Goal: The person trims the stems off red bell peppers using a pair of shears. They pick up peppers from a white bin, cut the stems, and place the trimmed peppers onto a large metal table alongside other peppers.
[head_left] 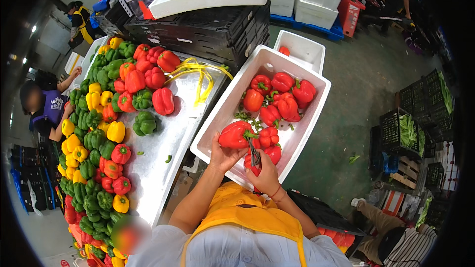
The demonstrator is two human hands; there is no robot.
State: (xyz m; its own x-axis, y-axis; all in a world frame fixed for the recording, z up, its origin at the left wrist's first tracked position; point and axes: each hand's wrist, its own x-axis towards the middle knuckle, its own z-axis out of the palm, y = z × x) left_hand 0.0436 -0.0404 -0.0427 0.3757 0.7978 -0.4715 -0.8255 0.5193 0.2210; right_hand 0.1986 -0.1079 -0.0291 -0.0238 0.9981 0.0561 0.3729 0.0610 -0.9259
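My left hand (222, 157) is closed around a red bell pepper (234, 135), held over the near end of a white foam box (309, 113). In my right hand (266, 175) is a pair of hand pruners (255, 155), gripped with the fingers wrapped round the handles. Its blades are up against the pepper's green stem (251, 135); whether they have cut into it I cannot tell. Inside the box lie several red bell peppers (286, 107), and small green stem pieces (243, 115) are scattered on its floor.
On my left, a metal table (161, 155) bears a long heap of green, yellow and red peppers (94, 136) and yellow straps (200, 76). Black crates (208, 32) stand beyond it. A smaller white box (311, 54) adjoins the foam box. A co-worker (49, 104) reaches toward the heap.
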